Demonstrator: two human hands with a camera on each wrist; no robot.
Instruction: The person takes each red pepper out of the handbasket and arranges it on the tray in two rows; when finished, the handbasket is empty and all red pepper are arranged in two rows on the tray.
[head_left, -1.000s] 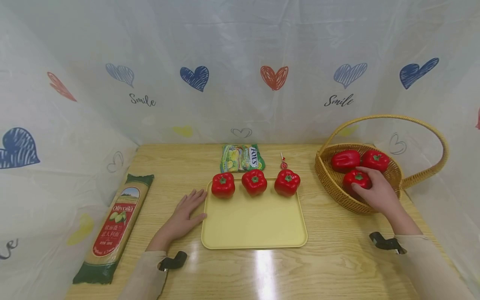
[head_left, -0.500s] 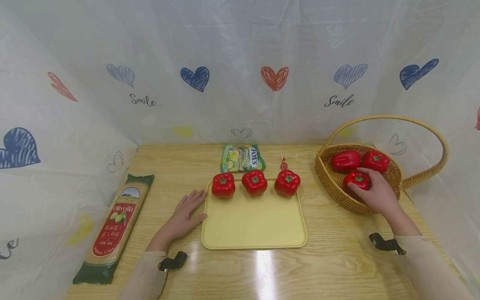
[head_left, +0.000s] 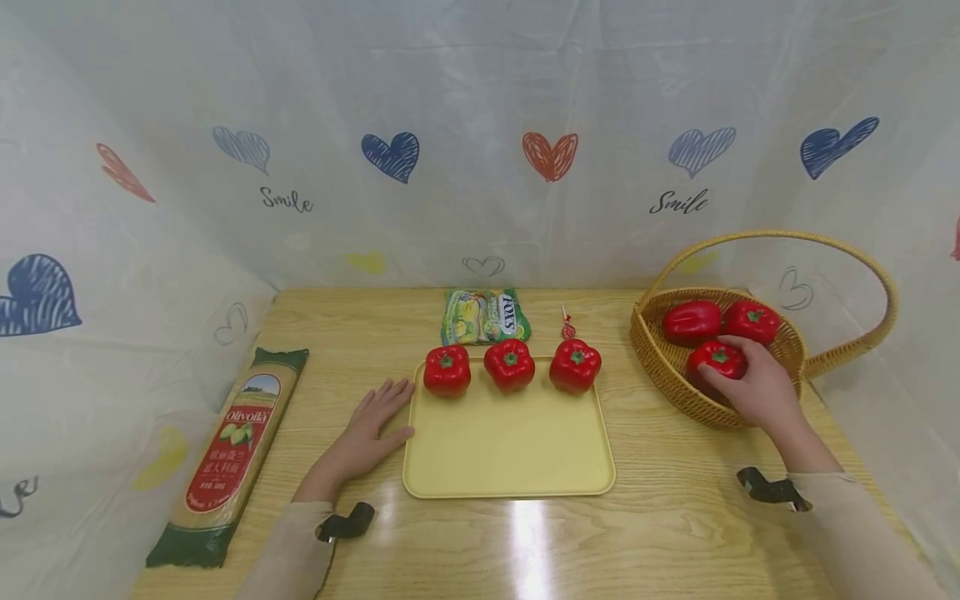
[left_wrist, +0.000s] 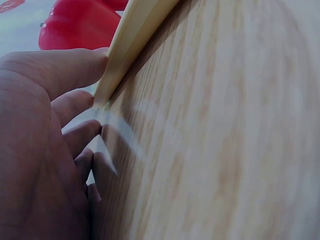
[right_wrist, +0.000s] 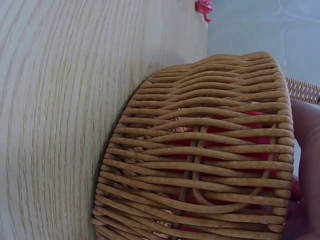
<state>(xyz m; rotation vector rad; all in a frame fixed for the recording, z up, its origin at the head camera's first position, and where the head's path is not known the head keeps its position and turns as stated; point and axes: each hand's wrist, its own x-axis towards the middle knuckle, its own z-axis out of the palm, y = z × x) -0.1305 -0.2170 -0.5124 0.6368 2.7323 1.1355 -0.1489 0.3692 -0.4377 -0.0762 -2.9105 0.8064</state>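
Observation:
My right hand [head_left: 763, 390] reaches into the wicker basket [head_left: 667, 383] and holds a red bell pepper [head_left: 717, 360] between thumb and fingers. Behind that one, two more red peppers lie in the basket, one on its side [head_left: 692, 322] and one stem up [head_left: 751, 322]. In the right wrist view the basket's woven wall [right_wrist: 200, 150] hides most of the grip. My left hand [head_left: 369, 429] lies with fingers spread, its fingertips touching the left edge of the yellow tray [head_left: 510, 450]. Three red bell peppers stand in a row along the tray's far edge, the middle one [head_left: 509, 365] between two others.
A green candy bag [head_left: 483, 317] and a red lollipop [head_left: 567, 323] lie behind the tray. On the left is a long spaghetti pack [head_left: 232, 450]. The basket's tall handle [head_left: 780, 233] arches over it. A printed curtain [head_left: 480, 150] hangs behind the table.
The pepper in my right hand has shifted very slightly to the right within the basket, the hand with it. My left hand and the tray have stayed still.

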